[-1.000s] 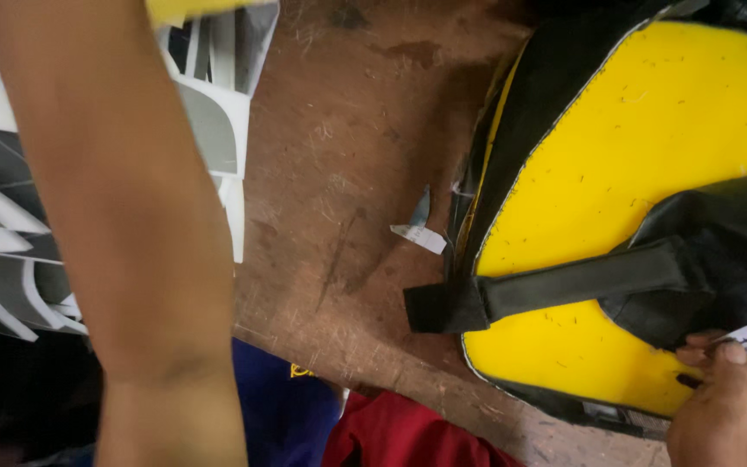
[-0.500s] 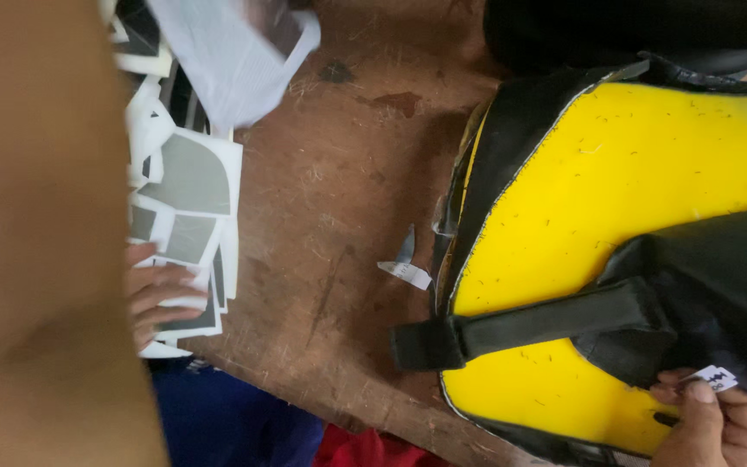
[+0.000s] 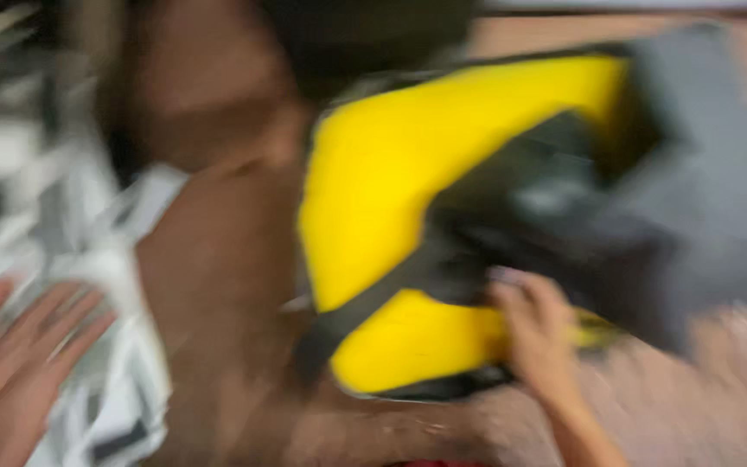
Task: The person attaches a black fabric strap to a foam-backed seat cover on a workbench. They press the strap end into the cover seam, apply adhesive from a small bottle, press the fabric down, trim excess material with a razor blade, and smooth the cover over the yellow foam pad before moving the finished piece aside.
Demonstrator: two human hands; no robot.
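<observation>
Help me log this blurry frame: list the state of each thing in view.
Yellow and black bag: lying flat on the wooden table, strap across it.
Right hand: on the bag's strap area; grip unclear.
Left hand: open, fingers spread on the white and grey cut pieces.

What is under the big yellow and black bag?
The yellow and black bag lies on a brown table. The right hand rests on the bag's lower edge. Whatever lies beneath the bag is covered, and the picture is blurry.
</observation>
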